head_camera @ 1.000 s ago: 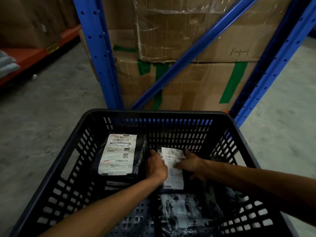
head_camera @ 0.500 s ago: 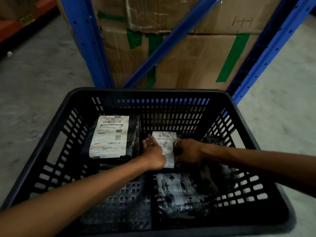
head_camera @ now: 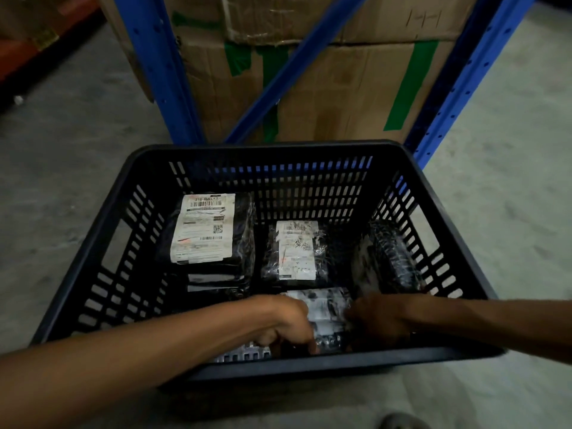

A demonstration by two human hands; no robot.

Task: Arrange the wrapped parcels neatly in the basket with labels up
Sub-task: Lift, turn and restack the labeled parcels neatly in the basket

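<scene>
Near parcel [head_camera: 325, 308]: black wrap, white label facing up, low centre of the frame, against the basket's near wall. Held from both sides; left hand [head_camera: 286, 323] closed on its left edge with fingers curled down, right hand [head_camera: 379, 317] closed on its right edge. The hands and the near rim hide the parcel's lower half.

Middle parcel [head_camera: 294, 250]: black film wrap, narrow white label up, lying flat at the centre of the basket floor, just above the held one and apart from both hands.

Left stack [head_camera: 210, 236]: black-wrapped parcels piled at the left centre, the top one carrying a large white label with barcodes, face up; edges of lower parcels show beneath it.

Right parcel [head_camera: 387, 258]: black wrap, tilted up against the right wall, label not readable; it stands directly above the right wrist.

Basket [head_camera: 102, 243]: black slotted plastic, open top, resting on the grey concrete floor [head_camera: 62, 156]. Both forearms cross its near rim.

Surroundings: blue racking uprights [head_camera: 158, 72] and a diagonal brace at the top of the frame; behind them large cardboard cartons [head_camera: 340, 88] patched with green tape. Orange shelf beam [head_camera: 31, 54] at upper left.
</scene>
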